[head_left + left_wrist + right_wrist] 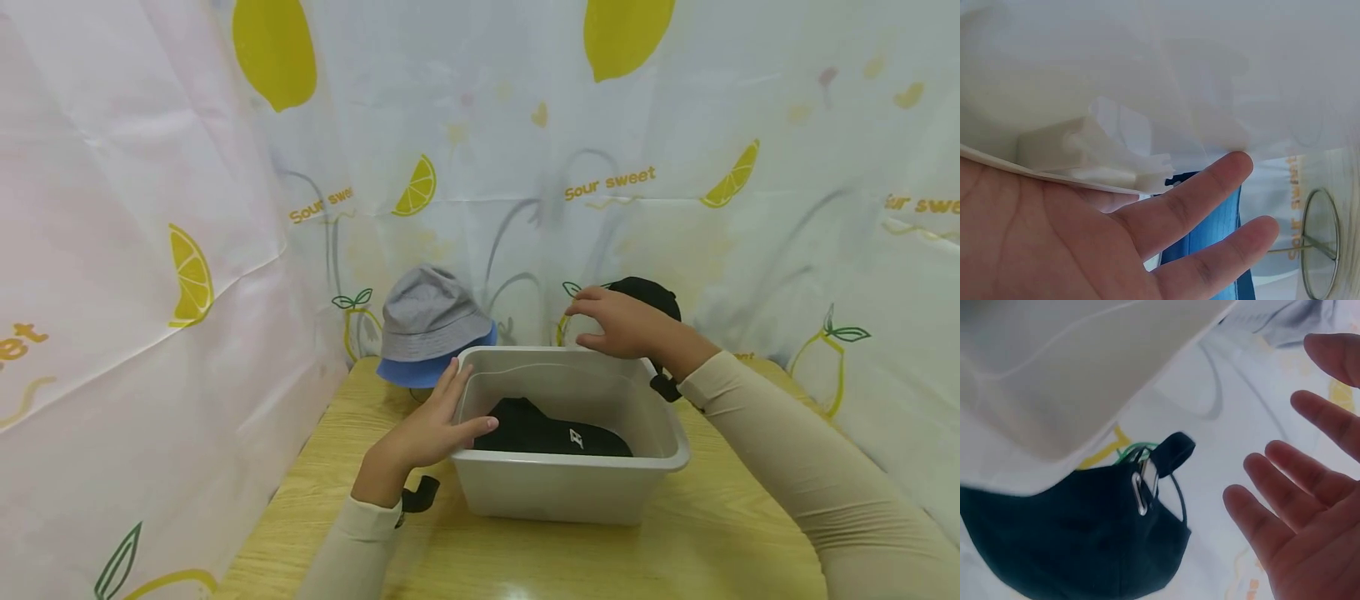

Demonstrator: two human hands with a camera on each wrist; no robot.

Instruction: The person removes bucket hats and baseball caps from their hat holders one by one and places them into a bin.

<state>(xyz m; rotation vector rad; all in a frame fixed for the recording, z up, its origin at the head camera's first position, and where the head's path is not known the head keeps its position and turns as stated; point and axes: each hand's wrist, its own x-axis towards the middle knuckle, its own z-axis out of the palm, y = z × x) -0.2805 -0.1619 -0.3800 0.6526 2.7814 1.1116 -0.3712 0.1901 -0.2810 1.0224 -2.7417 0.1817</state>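
Note:
A light grey plastic bin (551, 492) stands on the table, and inside it lies a black cap (525, 429) with a small white emblem. My left hand (420, 429) rests against the bin's left side, its thumb over the rim and its fingers straight. In the left wrist view, the fingers (1210, 181) lie along the pale wall. Above the bin's back right rim is my right hand (626, 325), which holds nothing. Its fingers spread loosely in the right wrist view, apart from a second black cap (1085, 537) with a metal buckle on its strap.
Behind the bin at the left, a grey bucket hat (431, 312) sits over a blue hat (412, 373), above a wire stand (1321, 244). The wooden table (315, 500) backs onto a lemon-print curtain (495, 108), which also hangs along the sides.

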